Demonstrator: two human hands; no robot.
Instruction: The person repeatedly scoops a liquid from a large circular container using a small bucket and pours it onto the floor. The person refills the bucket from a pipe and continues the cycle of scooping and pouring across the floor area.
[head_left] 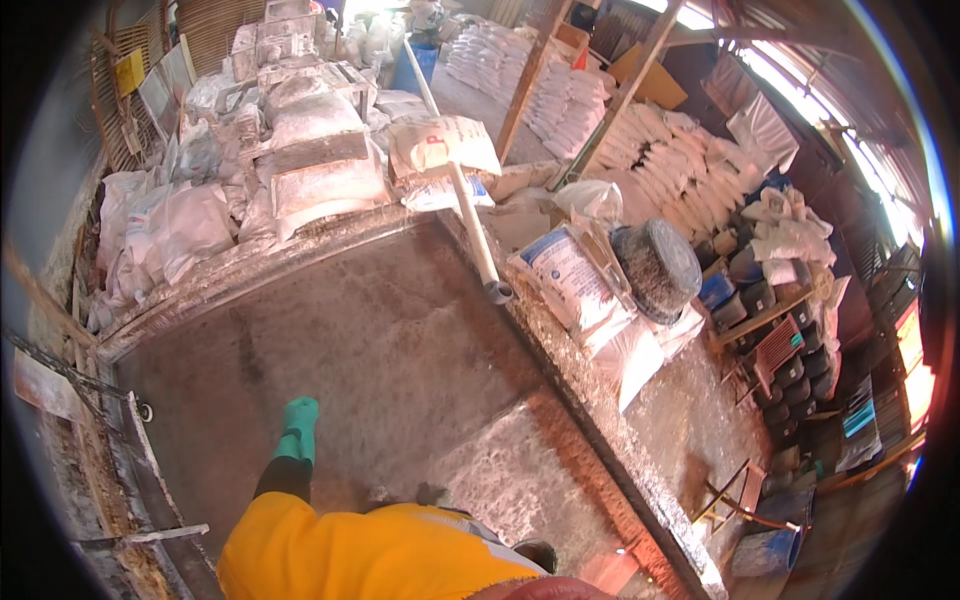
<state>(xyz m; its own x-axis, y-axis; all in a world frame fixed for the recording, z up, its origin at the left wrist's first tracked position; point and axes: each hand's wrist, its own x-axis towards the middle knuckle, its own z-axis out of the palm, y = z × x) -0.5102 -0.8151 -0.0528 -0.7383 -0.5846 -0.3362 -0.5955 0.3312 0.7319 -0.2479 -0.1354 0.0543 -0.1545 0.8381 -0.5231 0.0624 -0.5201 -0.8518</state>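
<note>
My left hand (pixel 301 412), in a green rubber glove with a dark cuff and an orange sleeve behind it, hangs over a wide rectangular basin (pixel 350 330) with a dull grey-brown surface. Nothing shows in the hand, and its fingers blend into one shape, so their pose is unclear. Nowhere in the picture does my right hand appear. A long white pipe (pixel 470 225) leans across the basin's far rim, its hollow end pointing toward me. Beside it, a printed sack (pixel 445 147) rests on the ledge.
Dusty sacks and blocks (pixel 310 130) crowd the far left ledge. On the right stand more sacks (pixel 570 280) and a round grey-black tub (pixel 656 270). Wooden posts (pixel 533 75) rise behind. A metal bar (pixel 150 537) juts in at the lower left.
</note>
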